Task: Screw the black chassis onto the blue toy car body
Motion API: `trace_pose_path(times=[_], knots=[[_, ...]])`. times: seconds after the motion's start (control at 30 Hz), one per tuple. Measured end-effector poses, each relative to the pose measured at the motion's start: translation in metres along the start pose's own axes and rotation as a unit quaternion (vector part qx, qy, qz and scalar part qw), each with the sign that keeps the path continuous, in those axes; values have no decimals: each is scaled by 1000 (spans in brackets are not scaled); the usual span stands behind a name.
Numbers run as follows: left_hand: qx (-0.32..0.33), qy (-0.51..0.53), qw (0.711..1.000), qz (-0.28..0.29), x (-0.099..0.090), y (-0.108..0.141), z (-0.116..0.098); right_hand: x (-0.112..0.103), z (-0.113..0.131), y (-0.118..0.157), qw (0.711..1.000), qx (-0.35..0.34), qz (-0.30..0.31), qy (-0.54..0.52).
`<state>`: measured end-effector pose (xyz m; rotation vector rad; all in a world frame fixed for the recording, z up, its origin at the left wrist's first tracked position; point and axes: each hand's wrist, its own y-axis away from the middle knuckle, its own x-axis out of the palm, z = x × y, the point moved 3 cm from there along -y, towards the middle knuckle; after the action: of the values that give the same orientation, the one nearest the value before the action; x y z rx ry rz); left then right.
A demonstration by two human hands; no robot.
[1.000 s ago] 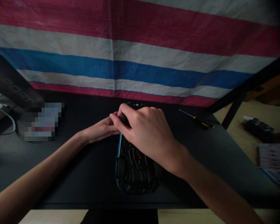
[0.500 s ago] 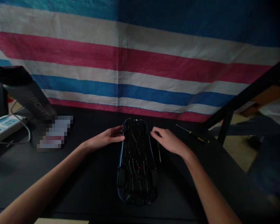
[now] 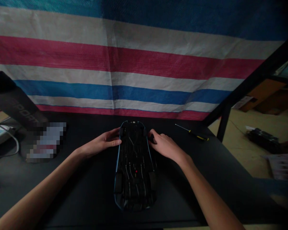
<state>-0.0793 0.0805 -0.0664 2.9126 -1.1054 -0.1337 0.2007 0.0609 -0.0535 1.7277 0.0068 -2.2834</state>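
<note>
A toy car (image 3: 135,166) lies upside down on the black table, its dark underside facing up and blue edges showing at its sides. My left hand (image 3: 108,140) grips its far left side near the front-left wheel, thumb on the edge. On the opposite side, my right hand (image 3: 159,140) has its fingers curled against the car's far right side. Whether those fingers hold anything else is too dark to tell.
A screwdriver (image 3: 193,132) with a black and yellow handle lies to the right. On the left are a dark bottle (image 3: 16,102), a blurred-out flat object (image 3: 48,140) and a power strip (image 3: 0,135). A striped sheet (image 3: 134,60) hangs behind the table (image 3: 91,191).
The view has turned slightly right. My right hand has closed in against the car, and the thin rod that showed beneath it is no longer visible. The person at the right is mostly out of view.
</note>
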Motion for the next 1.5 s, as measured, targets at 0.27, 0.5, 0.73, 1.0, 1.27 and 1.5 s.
trace_pose_path(times=[0.27, 0.5, 0.73, 1.0, 1.27, 1.5], knots=[[-25, 34, 997, -59, -4, -1, 0, 2, -24, -7, 995, -7, -71, -63], [111, -208, 935, -266, -31, -1, -6, 12, -43, -23, 985, 7, -152, -76], [73, -378, 906, -175, -16, -6, 5, 23, -38, -29, 979, 1, -188, -82], [78, -378, 909, -159, -14, -4, 4, 21, -37, -31, 979, -5, -182, -97], [73, -378, 910, -156, -15, -5, 3, 23, -34, -29, 971, -23, -198, -134], [80, -379, 910, -150, -15, -5, 4, -45, -29, 4, 907, -83, -317, -262]])
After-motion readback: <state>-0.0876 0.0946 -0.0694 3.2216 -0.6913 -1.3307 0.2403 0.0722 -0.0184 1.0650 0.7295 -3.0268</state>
